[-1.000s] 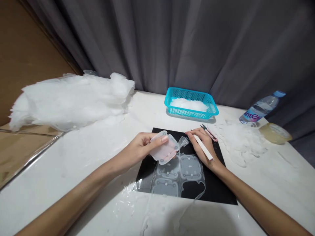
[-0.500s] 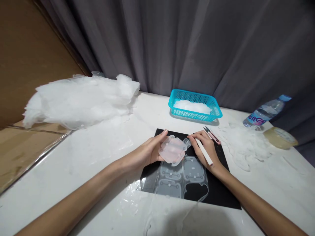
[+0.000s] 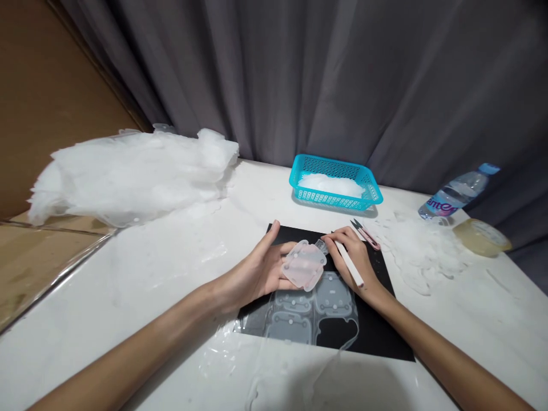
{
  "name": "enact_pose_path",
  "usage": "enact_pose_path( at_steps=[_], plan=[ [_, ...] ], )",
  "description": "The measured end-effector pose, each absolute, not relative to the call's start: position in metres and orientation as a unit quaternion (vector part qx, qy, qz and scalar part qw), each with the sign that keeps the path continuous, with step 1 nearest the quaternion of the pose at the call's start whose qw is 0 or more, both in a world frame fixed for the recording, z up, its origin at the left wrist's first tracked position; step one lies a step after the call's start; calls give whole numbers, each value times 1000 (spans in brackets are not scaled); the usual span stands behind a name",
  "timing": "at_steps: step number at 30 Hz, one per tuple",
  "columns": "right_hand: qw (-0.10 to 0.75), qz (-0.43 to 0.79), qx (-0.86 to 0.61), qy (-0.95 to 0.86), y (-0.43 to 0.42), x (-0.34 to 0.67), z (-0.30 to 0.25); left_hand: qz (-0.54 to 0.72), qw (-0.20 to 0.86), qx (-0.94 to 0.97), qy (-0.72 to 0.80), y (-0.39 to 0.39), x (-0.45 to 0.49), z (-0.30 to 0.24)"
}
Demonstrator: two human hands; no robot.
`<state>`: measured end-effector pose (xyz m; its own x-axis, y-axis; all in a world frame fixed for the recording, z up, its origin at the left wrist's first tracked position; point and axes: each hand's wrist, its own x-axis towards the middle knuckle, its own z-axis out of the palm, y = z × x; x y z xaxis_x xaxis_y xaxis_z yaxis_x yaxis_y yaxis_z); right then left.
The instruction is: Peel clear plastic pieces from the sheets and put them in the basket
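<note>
My left hand (image 3: 262, 268) lies palm up over the black mat (image 3: 377, 331), its fingers curled under a clear, rounded plastic piece (image 3: 305, 265) that it holds. My right hand (image 3: 353, 257) rests on the mat just right of it, gripping a white pen-like tool (image 3: 350, 265), with its fingertips touching a small tab at the piece's top edge. Below both hands a translucent sheet of several moulded pieces (image 3: 312, 311) lies flat on the mat.
A turquoise basket (image 3: 335, 182) of white pieces stands behind the mat. Pink snips (image 3: 365, 234) lie at the mat's far right corner. White scraps (image 3: 422, 246), a tape roll (image 3: 482, 236) and a water bottle (image 3: 454, 193) are to the right. A big heap of white sheets (image 3: 128, 174) fills the left.
My left hand has turned the plastic piece over and lowered it toward the mat, thumb now lifted off it. My right hand has barely moved.
</note>
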<state>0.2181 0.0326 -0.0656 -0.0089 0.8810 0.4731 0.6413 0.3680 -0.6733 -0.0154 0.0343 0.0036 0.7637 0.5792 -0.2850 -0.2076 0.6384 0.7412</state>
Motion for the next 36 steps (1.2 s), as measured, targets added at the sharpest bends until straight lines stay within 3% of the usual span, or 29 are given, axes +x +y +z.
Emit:
enact_pose_path(
  at_steps=[9,16,19,22,25,31,36],
  plan=[
    [458,157,-542,-687,33,214,-60,199,877,361,249,33,-12,1],
    [479,169,-536,-675,39,213,-67,354,842,338,228,58,1,8],
    [483,170,-534,-673,42,214,-69,403,752,453,257,104,21,33],
    [488,167,-532,-672,43,212,-67,389,550,664,324,155,54,54],
    [492,162,-534,-668,42,211,-65,383,465,724,337,181,80,57],
    [495,154,-538,-665,43,213,-65,315,383,821,282,105,42,22],
    [510,158,-535,-655,41,216,-64,133,286,909,272,30,-11,-12]
  ],
)
